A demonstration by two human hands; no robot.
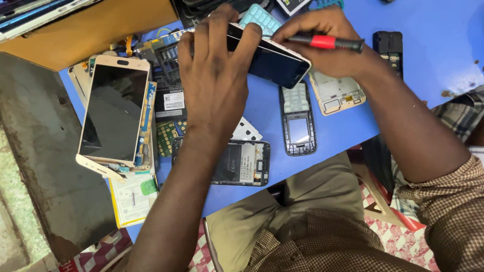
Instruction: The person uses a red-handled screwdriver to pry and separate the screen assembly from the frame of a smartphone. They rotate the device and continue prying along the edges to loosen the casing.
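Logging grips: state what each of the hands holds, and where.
Left hand grips a dark smartphone across its upper end; right hand holds a red-and-black screwdriver by its handle.

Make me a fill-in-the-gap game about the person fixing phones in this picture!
1. The left hand grips a dark ____.
2. The right hand holds a screwdriver with a ____ and black handle.
3. The table is coloured ____.

Missing words: phone; red; blue
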